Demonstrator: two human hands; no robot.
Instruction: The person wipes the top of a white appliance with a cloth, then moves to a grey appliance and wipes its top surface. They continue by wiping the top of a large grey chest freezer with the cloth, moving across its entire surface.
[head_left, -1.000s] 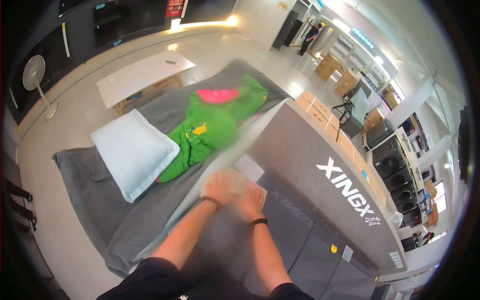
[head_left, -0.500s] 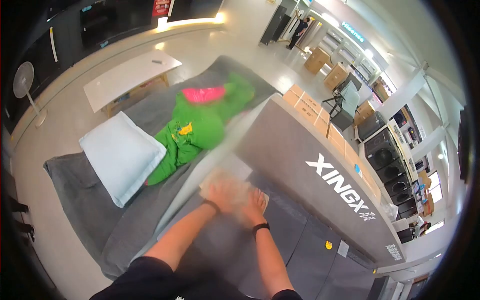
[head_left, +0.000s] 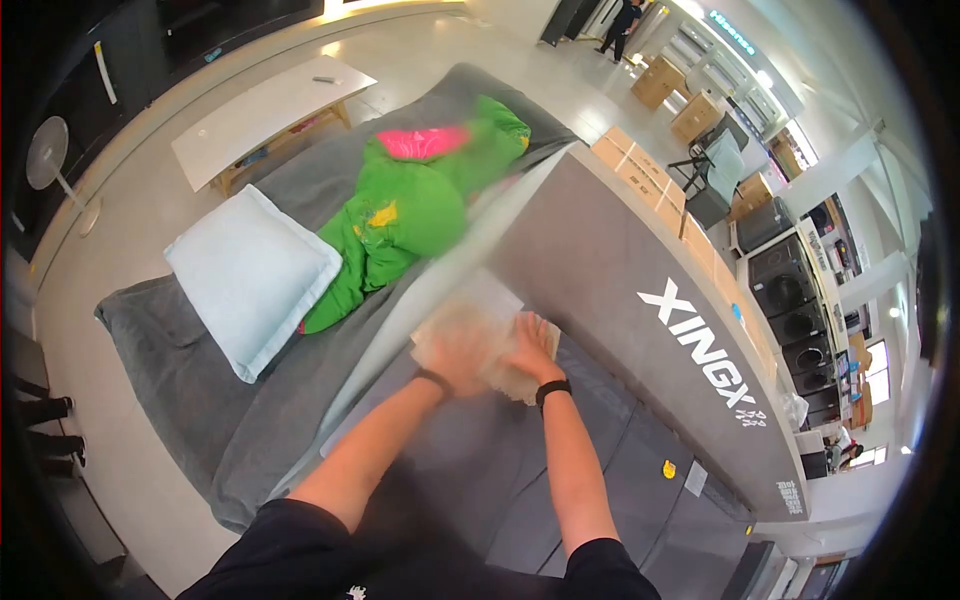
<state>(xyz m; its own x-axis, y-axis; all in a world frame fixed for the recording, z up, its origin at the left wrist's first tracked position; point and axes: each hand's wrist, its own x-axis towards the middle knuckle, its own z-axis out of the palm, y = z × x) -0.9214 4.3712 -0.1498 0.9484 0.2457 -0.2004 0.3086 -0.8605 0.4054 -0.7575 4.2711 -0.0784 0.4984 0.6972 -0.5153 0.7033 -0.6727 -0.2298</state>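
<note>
A beige cloth (head_left: 515,384) lies under both my hands on a dark grey, panelled surface (head_left: 580,455). My left hand (head_left: 458,352) rests over the cloth's left part, and its fingers are smeared by blur. Over the right part is my right hand (head_left: 533,347), its fingers stretched out and somewhat apart. A pale sheet-like patch (head_left: 500,292) shows just beyond the cloth. Bands circle both wrists.
A grey panel lettered XINGX (head_left: 590,235) rises beyond the hands on the right. At left, a grey-covered couch (head_left: 180,400) bears a pale blue pillow (head_left: 250,275) and green fabric (head_left: 410,210). Farther off are a white table (head_left: 260,115), a fan (head_left: 48,153) and cartons (head_left: 640,180).
My hands and the cloth appear slightly farther up and right in view. The surroundings have shifted too, as the camera tilts down. Both hands stay on the cloth.
</note>
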